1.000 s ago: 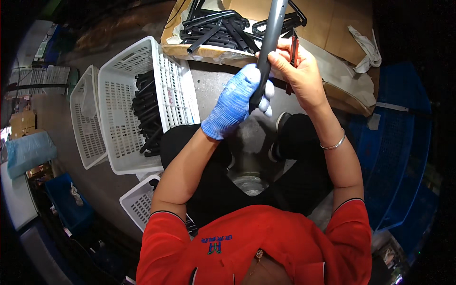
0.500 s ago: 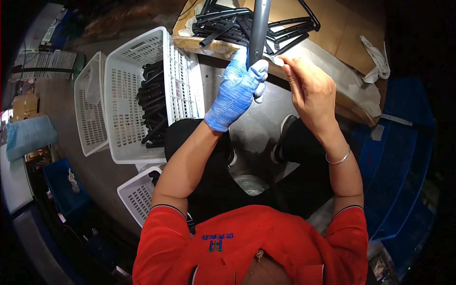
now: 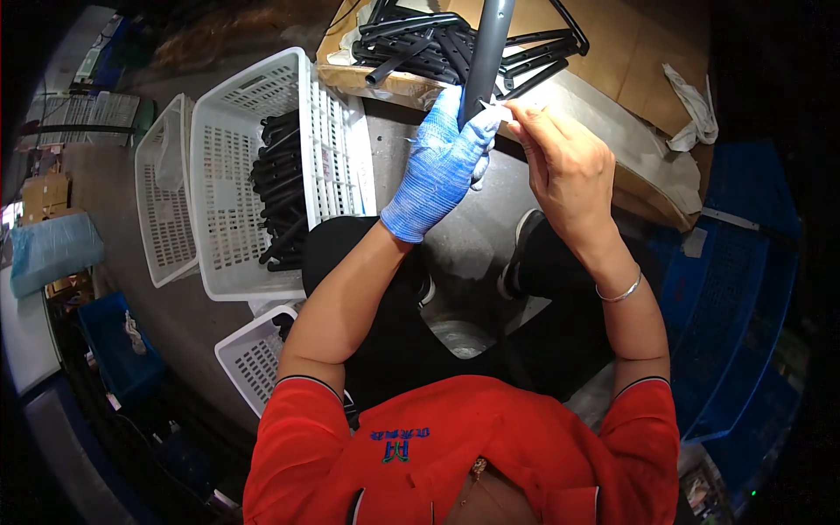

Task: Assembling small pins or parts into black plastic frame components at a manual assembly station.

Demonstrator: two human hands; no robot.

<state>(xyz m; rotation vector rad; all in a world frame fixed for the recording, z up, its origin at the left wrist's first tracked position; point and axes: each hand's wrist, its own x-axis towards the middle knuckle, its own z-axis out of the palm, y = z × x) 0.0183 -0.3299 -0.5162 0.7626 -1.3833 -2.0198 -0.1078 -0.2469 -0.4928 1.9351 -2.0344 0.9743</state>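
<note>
My left hand, in a blue knitted glove, is wrapped round the lower end of a dark grey metal tube. The tube points away from me, tilted slightly right, and its far end runs out of the picture. My bare right hand is closed in a pinch, thumb against forefinger, right beside the left thumb and the tube. A tiny pale bit shows by the fingertips, too small to name. Just past the tube, a heap of black tubular frames lies on cardboard.
A cardboard box edge runs across in front, with crumpled white wrapping at right. Left of me stands a white perforated basket containing black tubes. A smaller white basket is nearer. Blue bins stand at right.
My right hand's pinch has moved slightly left, up against the gloved thumb. The tube's near end has shifted a little right and away, and it leans more to the right.
</note>
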